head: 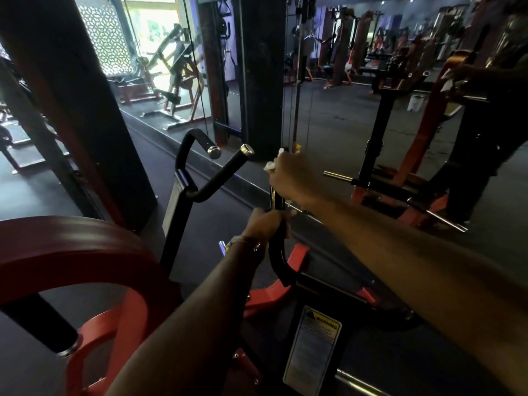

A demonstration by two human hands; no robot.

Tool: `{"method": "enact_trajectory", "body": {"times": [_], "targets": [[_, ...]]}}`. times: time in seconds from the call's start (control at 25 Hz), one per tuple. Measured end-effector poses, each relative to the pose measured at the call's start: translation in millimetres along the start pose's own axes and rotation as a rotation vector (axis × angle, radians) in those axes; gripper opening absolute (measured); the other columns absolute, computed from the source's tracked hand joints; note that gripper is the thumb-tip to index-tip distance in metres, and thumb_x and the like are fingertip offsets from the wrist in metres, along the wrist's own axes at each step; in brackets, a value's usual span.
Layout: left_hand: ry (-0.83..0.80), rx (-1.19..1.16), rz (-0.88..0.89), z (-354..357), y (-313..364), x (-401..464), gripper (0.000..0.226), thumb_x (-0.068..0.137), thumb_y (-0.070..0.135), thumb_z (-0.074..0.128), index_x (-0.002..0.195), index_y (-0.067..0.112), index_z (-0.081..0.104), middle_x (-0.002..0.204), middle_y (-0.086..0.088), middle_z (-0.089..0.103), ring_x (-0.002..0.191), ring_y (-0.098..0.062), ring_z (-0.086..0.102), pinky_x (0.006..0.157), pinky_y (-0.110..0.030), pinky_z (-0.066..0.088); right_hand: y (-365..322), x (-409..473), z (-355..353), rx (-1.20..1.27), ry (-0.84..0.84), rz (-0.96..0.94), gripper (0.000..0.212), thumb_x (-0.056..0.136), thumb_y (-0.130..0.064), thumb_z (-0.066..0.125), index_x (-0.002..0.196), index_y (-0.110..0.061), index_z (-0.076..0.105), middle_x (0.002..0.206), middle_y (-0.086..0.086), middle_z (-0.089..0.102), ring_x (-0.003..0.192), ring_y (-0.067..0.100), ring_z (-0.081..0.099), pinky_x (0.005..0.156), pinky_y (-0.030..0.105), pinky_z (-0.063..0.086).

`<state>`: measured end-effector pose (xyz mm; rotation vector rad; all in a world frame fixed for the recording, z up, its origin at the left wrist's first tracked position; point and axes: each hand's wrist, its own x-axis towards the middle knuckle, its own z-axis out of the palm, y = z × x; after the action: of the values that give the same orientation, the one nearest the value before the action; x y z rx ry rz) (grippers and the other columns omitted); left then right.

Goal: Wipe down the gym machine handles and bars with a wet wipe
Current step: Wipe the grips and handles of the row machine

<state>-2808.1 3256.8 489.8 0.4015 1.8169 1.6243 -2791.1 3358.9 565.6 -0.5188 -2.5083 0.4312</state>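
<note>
While gripping the black upright handle (275,247) at frame centre, left hand (264,224) with fingers curled round it; just above, right hand (294,175) clamped on the same handle's top, white wet wipe (271,166) bunched under the fingers. Second black handle (225,170) left of centre, untouched; warning label (313,347) below.

Dim gym with dark floor (337,110), wall mirror (400,52) and bright latticed window (103,32) (daylight beyond).

The crumpled white wet wipe (272,164) wraps the upper end of the black curved metal handle bar (276,254), which rises nearly upright from the machine frame.
</note>
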Motion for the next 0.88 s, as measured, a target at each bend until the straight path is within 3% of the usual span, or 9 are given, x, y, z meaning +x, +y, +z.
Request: {"method": "enact_trajectory", "body": {"times": [0.08, 0.16, 0.28, 0.4, 0.48, 0.56, 0.64, 0.76, 0.88], "targets": [[0.081, 0.022, 0.042, 5.8, -1.9, 7.5, 0.017, 0.086, 0.019, 0.075, 0.082, 0.006, 0.066, 0.059, -0.004, 0.061, 0.045, -0.013, 0.056, 0.052, -0.029, 0.053, 6.3, 4.8, 8.9, -0.060, -0.082, -0.180, 0.024, 0.093, -0.008, 0.057, 0.113, 0.002, 0.063, 0.113, 0.013, 0.064, 0.100, 0.024, 0.064, 0.086, 0.028, 0.051], [0.157, 0.015, 0.090, 13.1, -11.1, 8.5, 0.016, 0.087, 0.020, 0.074, 0.083, 0.007, 0.065, 0.056, -0.002, 0.059, 0.041, -0.011, 0.052, 0.047, -0.027, 0.049, 9.5, 17.5, 4.5, -0.098, -0.220, -0.226, 0.016, 0.093, -0.013, 0.059, 0.104, -0.003, 0.066, 0.104, 0.009, 0.064, 0.092, 0.021, 0.064, 0.080, 0.032, 0.052], [0.178, 0.004, 0.121, 14.4, -19.4, 9.7, 0.017, 0.088, 0.020, 0.073, 0.091, 0.005, 0.065, 0.058, -0.002, 0.060, 0.041, -0.011, 0.053, 0.045, -0.025, 0.047, 5.1, 29.1, -5.2, 0.195, -0.369, 0.007, 0.022, 0.098, -0.022, 0.053, 0.098, -0.006, 0.068, 0.095, 0.010, 0.067, 0.088, 0.022, 0.064, 0.081, 0.033, 0.050], [0.182, 0.055, 0.171, 12.1, -21.5, 9.7, 0.018, 0.088, 0.022, 0.073, 0.086, 0.006, 0.066, 0.058, -0.003, 0.061, 0.040, -0.010, 0.054, 0.044, -0.023, 0.047, 7.4, 21.9, -2.6, 0.581, -0.297, 0.325, 0.016, 0.098, -0.023, 0.056, 0.099, -0.010, 0.065, 0.102, 0.012, 0.067, 0.093, 0.025, 0.064, 0.080, 0.034, 0.051], [0.188, 0.090, 0.196, 12.0, -23.5, 9.8, 0.019, 0.088, 0.023, 0.073, 0.080, 0.007, 0.065, 0.058, -0.003, 0.061, 0.040, -0.009, 0.054, 0.043, -0.021, 0.046, 12.0, 18.0, 4.1, 0.464, -0.136, 0.358, 0.019, 0.096, -0.022, 0.061, 0.108, -0.008, 0.065, 0.105, 0.009, 0.067, 0.090, 0.018, 0.064, 0.069, 0.025, 0.049], [0.196, 0.084, 0.201, 11.9, -25.1, 11.6, 0.019, 0.088, 0.022, 0.074, 0.076, 0.009, 0.065, 0.057, -0.003, 0.061, 0.041, -0.010, 0.054, 0.044, -0.023, 0.047, 11.0, 14.0, 8.7, 0.081, 0.013, 0.138, 0.025, 0.095, -0.021, 0.062, 0.114, -0.005, 0.066, 0.106, 0.010, 0.069, 0.090, 0.016, 0.066, 0.071, 0.020, 0.048], [0.203, 0.065, 0.200, 10.2, -26.6, 12.8, 0.019, 0.087, 0.020, 0.073, 0.075, 0.008, 0.064, 0.055, -0.003, 0.060, 0.041, -0.012, 0.054, 0.044, -0.024, 0.047, 2.3, 7.0, 15.4, -0.110, 0.050, -0.095, 0.023, 0.097, -0.017, 0.059, 0.112, -0.001, 0.066, 0.106, 0.013, 0.068, 0.094, 0.021, 0.066, 0.075, 0.020, 0.043], [0.126, 0.079, 0.193, 8.0, -30.8, 6.1, 0.018, 0.087, 0.018, 0.073, 0.073, 0.010, 0.065, 0.052, 0.001, 0.060, 0.042, -0.011, 0.054, 0.045, -0.023, 0.045, -6.7, -6.8, 18.6, -0.208, 0.115, -0.219, 0.021, 0.100, -0.013, 0.052, 0.111, 0.000, 0.063, 0.113, 0.017, 0.064, 0.103, 0.027, 0.062, 0.084, 0.030, 0.044], [0.117, 0.120, 0.220, 5.6, -40.0, 2.3, 0.021, 0.087, 0.007, 0.063, 0.067, 0.011, 0.060, 0.055, 0.001, 0.058, 0.045, -0.009, 0.052, 0.047, -0.022, 0.043, -10.4, -31.1, 31.1, -0.388, 0.100, -0.241, 0.028, 0.098, -0.010, 0.046, 0.118, 0.001, 0.063, 0.140, 0.024, 0.049, 0.131, 0.040, 0.044, 0.104, 0.046, 0.041]]}}
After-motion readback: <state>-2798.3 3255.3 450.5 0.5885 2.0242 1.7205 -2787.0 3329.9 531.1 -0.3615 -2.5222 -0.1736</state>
